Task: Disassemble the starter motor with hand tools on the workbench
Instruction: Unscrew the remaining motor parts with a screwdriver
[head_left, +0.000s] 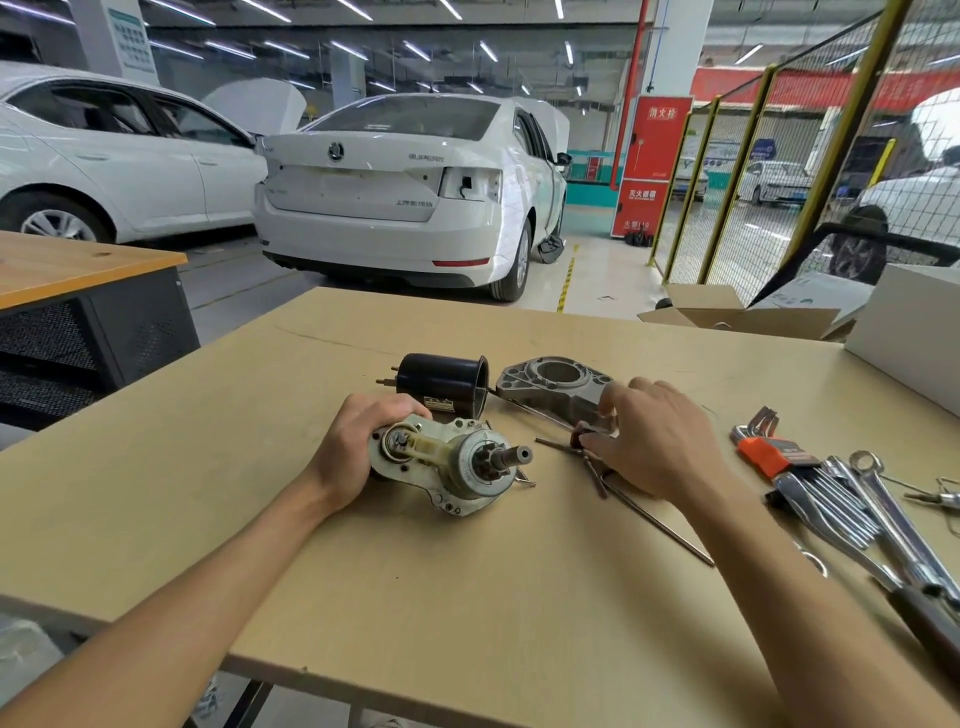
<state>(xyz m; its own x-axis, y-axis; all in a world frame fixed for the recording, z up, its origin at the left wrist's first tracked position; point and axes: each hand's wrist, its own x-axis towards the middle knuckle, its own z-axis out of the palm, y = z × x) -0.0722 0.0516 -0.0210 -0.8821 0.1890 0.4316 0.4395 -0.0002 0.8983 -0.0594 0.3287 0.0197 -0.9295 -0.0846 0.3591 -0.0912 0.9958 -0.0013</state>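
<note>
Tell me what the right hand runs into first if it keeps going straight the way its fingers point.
The right hand points up-left, fingertips at a small dark part. Straight on, it would likely first meet the grey end bracket, just beyond; depth is hard to judge.

We count two hands: the left hand (349, 448) and the right hand (655, 439). On the workbench (467, 597) we count three starter pieces: one gear assembly (457, 465), one black motor housing (442, 383), one grey end bracket (551, 387). We see one long through-bolt (662, 525), one hex key set (769, 451), and two white cars (405, 192) beyond.
</note>
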